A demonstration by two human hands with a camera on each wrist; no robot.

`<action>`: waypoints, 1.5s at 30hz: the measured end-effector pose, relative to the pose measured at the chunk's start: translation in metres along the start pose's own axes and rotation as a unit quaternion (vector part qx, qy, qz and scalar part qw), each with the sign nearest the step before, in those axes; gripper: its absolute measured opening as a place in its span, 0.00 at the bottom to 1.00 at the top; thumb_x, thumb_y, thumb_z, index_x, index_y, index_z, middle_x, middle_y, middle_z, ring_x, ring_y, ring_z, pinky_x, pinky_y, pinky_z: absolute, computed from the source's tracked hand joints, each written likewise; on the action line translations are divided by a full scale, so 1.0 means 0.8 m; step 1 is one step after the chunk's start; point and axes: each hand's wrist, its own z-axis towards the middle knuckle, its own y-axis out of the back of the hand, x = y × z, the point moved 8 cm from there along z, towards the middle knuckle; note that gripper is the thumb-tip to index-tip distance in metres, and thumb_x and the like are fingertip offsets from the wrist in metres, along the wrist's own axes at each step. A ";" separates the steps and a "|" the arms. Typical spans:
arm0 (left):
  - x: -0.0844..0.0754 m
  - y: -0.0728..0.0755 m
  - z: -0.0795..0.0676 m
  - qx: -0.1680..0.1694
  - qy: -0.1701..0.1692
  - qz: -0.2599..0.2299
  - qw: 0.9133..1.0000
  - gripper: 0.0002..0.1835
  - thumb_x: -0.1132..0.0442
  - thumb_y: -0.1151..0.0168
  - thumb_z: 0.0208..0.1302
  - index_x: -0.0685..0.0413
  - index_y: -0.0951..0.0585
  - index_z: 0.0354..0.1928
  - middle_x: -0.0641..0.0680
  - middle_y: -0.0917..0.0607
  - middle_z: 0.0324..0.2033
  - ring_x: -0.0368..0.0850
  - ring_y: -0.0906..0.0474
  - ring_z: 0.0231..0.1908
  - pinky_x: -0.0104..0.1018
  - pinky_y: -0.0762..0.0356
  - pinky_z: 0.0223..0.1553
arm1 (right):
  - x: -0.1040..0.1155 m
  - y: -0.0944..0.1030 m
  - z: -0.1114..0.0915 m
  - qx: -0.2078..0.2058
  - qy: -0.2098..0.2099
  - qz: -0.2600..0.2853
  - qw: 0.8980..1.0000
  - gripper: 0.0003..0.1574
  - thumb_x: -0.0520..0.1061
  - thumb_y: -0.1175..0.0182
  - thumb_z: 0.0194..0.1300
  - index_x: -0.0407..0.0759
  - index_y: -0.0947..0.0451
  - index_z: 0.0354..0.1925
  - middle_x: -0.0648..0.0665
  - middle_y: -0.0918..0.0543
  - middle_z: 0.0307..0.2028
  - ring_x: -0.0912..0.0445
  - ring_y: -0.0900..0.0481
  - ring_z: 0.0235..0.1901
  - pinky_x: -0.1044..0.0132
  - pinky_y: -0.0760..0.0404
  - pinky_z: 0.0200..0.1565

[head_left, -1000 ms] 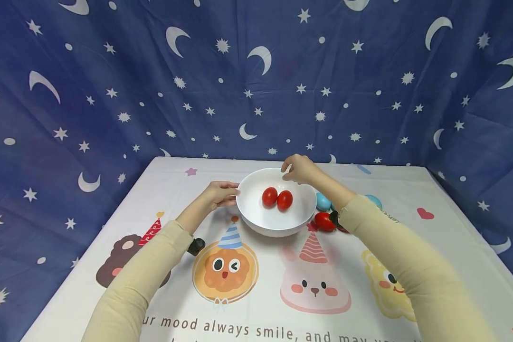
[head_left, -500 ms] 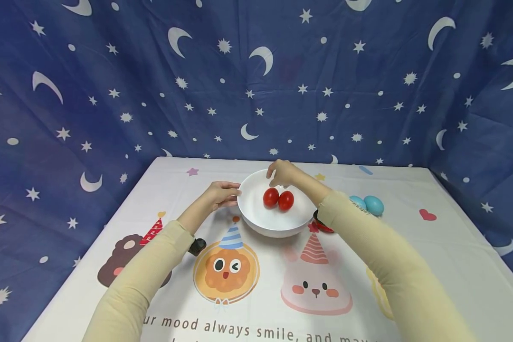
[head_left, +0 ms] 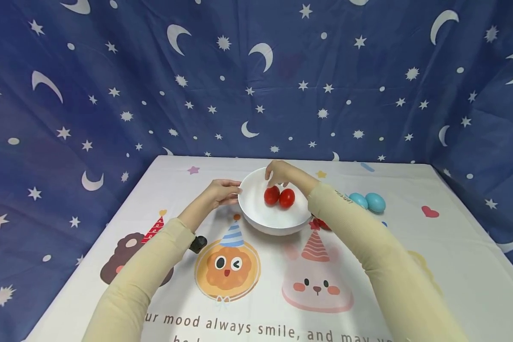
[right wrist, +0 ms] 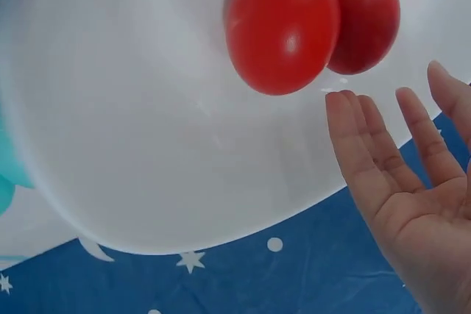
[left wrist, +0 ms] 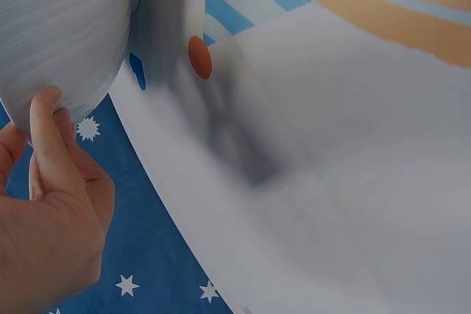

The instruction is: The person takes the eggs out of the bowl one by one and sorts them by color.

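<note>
A white bowl (head_left: 267,223) stands toward the back of the table, holding two smooth red eggs (head_left: 287,198) side by side. My left hand (head_left: 220,194) grips the bowl at its left rim; in the left wrist view, fingers (left wrist: 51,145) press the outer wall with the thumb at the rim. Over the bowl's far side, my right hand (head_left: 282,174) reaches in with its fingers pointing down. In the right wrist view those fingers (right wrist: 353,145) are spread and hold nothing, with the fingertips close to the eggs.
Two light blue eggs (head_left: 375,203) lie on the table right of the bowl. Something red (head_left: 323,225) shows beside the bowl, mostly hidden by my right sleeve. The printed white tablecloth (head_left: 269,285) meets a blue starry curtain (head_left: 222,61) behind.
My right hand has moved left and lower, from the bowl's far right rim to over the red eggs. The left hand stays at the left rim.
</note>
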 end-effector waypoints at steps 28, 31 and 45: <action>-0.004 0.000 -0.001 -0.005 0.001 -0.005 1.000 0.23 0.70 0.38 0.60 0.58 0.25 0.59 0.59 0.19 0.48 0.34 0.19 0.23 0.28 0.14 0.35 | -0.030 -0.028 0.054 0.060 -0.090 0.016 0.994 0.14 0.44 0.33 0.56 0.40 0.22 0.39 0.43 0.21 0.40 0.47 0.22 0.41 0.57 0.16 0.45; -0.002 0.001 0.003 -0.004 -0.001 -0.003 1.000 0.22 0.70 0.36 0.58 0.58 0.23 0.57 0.59 0.18 0.48 0.38 0.17 0.28 0.29 0.14 0.37 | -0.020 -0.028 0.039 0.053 -0.101 0.018 0.993 0.11 0.39 0.37 0.58 0.36 0.23 0.40 0.41 0.21 0.40 0.48 0.23 0.40 0.58 0.17 0.50; -0.004 0.001 0.000 -0.005 0.009 0.002 1.000 0.23 0.70 0.38 0.60 0.58 0.25 0.59 0.55 0.18 0.42 0.33 0.20 0.22 0.26 0.14 0.31 | -0.021 -0.032 0.029 0.074 -0.108 0.009 0.991 0.18 0.43 0.35 0.58 0.34 0.23 0.46 0.44 0.23 0.37 0.50 0.25 0.39 0.64 0.18 0.52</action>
